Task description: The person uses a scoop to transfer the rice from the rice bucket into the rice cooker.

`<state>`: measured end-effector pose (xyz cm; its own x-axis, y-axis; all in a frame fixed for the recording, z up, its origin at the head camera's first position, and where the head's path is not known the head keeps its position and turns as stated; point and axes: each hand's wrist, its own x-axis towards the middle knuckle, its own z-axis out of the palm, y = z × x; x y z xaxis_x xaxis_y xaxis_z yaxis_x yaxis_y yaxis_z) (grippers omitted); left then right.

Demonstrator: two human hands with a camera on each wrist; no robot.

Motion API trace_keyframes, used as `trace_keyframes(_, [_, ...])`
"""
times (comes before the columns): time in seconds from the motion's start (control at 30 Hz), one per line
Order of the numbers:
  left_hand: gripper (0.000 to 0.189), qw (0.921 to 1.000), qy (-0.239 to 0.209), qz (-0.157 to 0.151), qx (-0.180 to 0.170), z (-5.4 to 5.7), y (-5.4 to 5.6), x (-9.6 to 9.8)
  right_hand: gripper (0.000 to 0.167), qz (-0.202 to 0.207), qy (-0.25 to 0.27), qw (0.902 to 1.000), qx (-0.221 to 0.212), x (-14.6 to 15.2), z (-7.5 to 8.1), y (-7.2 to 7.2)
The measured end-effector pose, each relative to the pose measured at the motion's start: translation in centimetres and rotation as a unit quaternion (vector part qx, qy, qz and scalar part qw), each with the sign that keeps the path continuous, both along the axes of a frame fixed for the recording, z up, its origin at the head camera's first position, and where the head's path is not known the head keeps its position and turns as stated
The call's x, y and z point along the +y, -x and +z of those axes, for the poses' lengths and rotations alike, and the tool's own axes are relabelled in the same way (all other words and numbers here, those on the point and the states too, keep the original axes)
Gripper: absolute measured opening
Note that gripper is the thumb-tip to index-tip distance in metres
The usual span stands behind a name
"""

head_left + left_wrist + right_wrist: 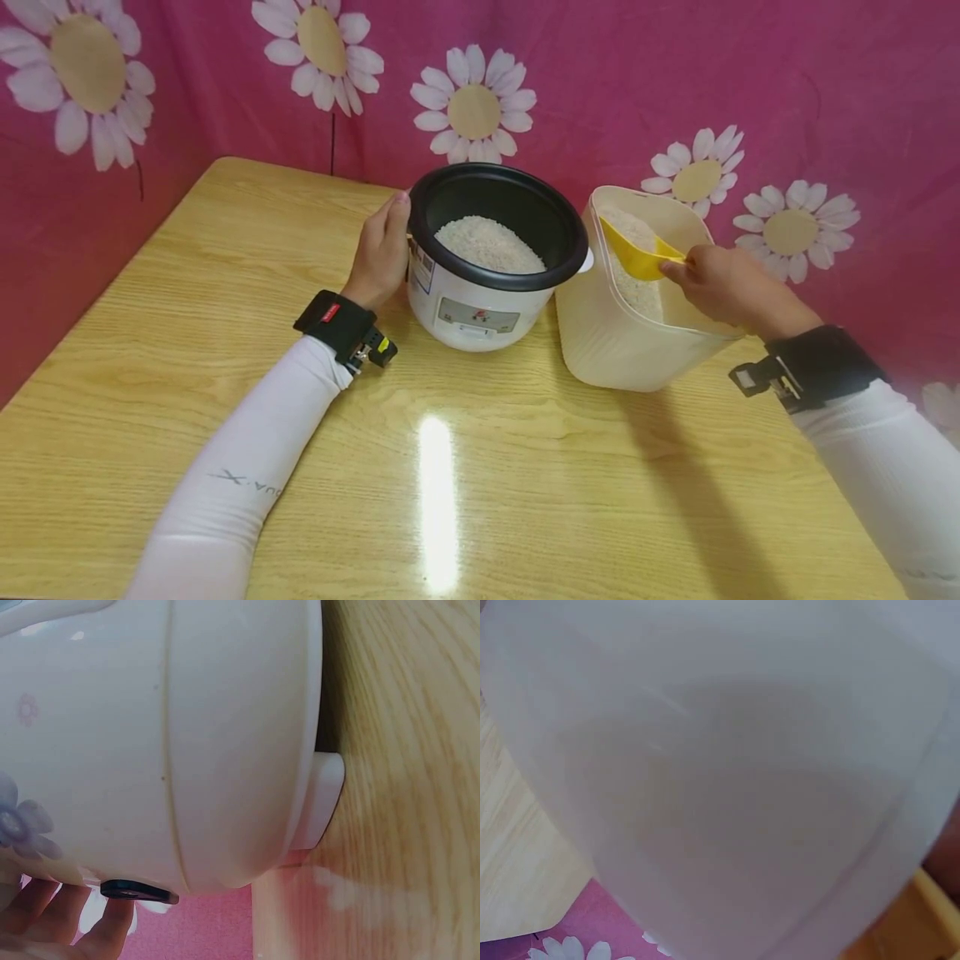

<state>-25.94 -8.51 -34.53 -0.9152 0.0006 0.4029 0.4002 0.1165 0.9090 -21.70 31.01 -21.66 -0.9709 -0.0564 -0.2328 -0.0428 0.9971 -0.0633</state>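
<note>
- Clearly, I see from my remote place that the right grip (723, 283) is clamped on the handle of a yellow scoop (637, 255), fingers curled around it.
- The scoop is tilted inside the mouth of a cream bin (618, 333). Pale grains show above its edge; I cannot tell surely whether they lie in the scoop or behind it.
- The left grip (380, 250) touches the side of the white rice cooker (480, 292). Whether its fingers hook around a part or only press, I cannot tell.
- Rice (491, 246) lies heaped within the cooker's black interior, and more rice (642, 293) is in the bin.
- Bin and cooker are side by side on the wooden counter (517, 450), with flowered pink cloth (585, 75) behind.
- My worry is spilling: if the scoop turns over, or knocks the bin's rim, grains could fall between the two vessels.
- Also, the right wrist is close over the bin's wall; if it catches there, I think the bin could tip.
- Too strong a push from the left could slide the cooker against the bin.
</note>
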Motion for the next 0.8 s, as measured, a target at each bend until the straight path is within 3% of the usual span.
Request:
trace_keyframes(0.17, [0.051, 1.0000, 0.002, -0.004, -0.001, 0.0, 0.0, 0.0, 0.049, 0.019, -0.015, 0.9993, 0.026, -0.1, -0.1, -0.5])
trace_keyframes(0.33, [0.052, 1.0000, 0.004, -0.007, -0.002, 0.0, 0.0, 0.0, 0.050, 0.005, -0.018, 0.9991, 0.037, -0.2, -0.3, -1.1])
trace_keyframes(0.8, [0.051, 1.0000, 0.001, -0.006, 0.003, 0.0, 0.0, 0.0, 0.037, 0.027, -0.020, 0.9948, 0.096, -0.4, -0.5, -2.5])
